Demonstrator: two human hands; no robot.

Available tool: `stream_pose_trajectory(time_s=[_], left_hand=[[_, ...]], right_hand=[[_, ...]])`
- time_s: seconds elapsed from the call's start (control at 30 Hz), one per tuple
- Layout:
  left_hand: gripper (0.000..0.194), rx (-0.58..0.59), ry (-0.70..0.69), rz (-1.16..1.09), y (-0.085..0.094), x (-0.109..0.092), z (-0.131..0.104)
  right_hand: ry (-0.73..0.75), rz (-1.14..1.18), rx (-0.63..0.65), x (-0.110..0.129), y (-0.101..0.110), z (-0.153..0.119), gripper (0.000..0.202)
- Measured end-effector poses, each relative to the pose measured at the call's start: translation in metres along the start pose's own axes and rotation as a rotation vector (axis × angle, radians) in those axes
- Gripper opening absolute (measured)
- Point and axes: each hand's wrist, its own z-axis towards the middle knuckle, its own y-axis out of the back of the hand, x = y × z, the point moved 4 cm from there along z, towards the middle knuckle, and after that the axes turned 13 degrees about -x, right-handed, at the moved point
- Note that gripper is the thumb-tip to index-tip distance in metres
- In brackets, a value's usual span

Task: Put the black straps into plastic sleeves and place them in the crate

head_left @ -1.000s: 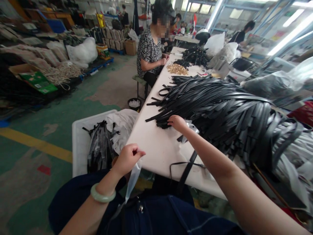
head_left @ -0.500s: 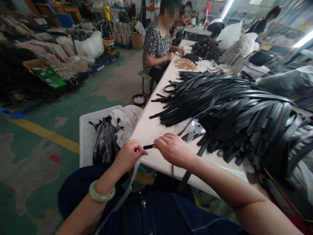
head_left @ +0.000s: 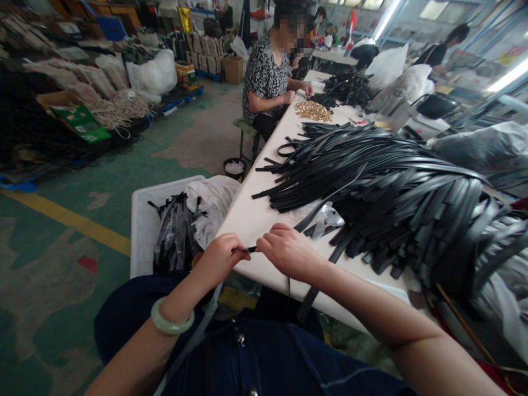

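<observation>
Above the near corner of the table, my left hand (head_left: 225, 256) and my right hand (head_left: 289, 250) are close together, both closed on one narrow black strap (head_left: 252, 249). Only a short stretch of that strap shows between the fingers. A pale translucent strip (head_left: 214, 301) hangs below my left hand and runs down over my lap. Just beyond my right hand lies a large heap of black straps (head_left: 371, 165) on the table. A crumpled piece of clear plastic (head_left: 328, 215) rests at its near edge.
The white table (head_left: 243, 212) stretches away toward a seated co-worker (head_left: 266, 77). Gold-coloured metal pieces (head_left: 313, 110) are piled near that person's hands. On my left stands a white bin (head_left: 142, 231) with plastic-wrapped black straps (head_left: 177, 236) in it.
My hands have drawn slightly closer together, so less of the black strap shows between them. The pale strip below my left hand has shifted a little to the left.
</observation>
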Motion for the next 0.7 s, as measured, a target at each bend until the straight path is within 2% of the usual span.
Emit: stream_pose_trajectory(time_s=[0.1, 0.23, 0.3, 0.47, 0.6, 0.7], left_hand=[[0.014, 0.055, -0.054, 0.016, -0.003, 0.001, -0.002], [0.015, 0.082, -0.043, 0.103, 0.003, 0.012, -0.004], [0.018, 0.092, -0.027, 0.137, 0.003, 0.017, -0.004], [0.02, 0.183, -0.042, 0.023, -0.011, 0.016, -0.003], [0.025, 0.075, 0.011, -0.006, -0.011, 0.018, -0.001], [0.031, 0.043, 0.009, -0.026, -0.014, 0.016, 0.001]], right_hand=[[0.041, 0.057, 0.073, -0.003, -0.006, 0.001, 0.017], [-0.105, 0.033, 0.207, -0.029, -0.016, -0.008, 0.027], [-0.14, 0.018, 0.252, -0.035, -0.02, -0.011, 0.028], [-0.064, 0.068, 0.297, -0.021, -0.021, -0.007, 0.031], [-0.156, 0.035, 0.323, -0.026, -0.015, -0.006, 0.035], [-0.15, 0.049, 0.328, -0.027, -0.014, -0.002, 0.034]])
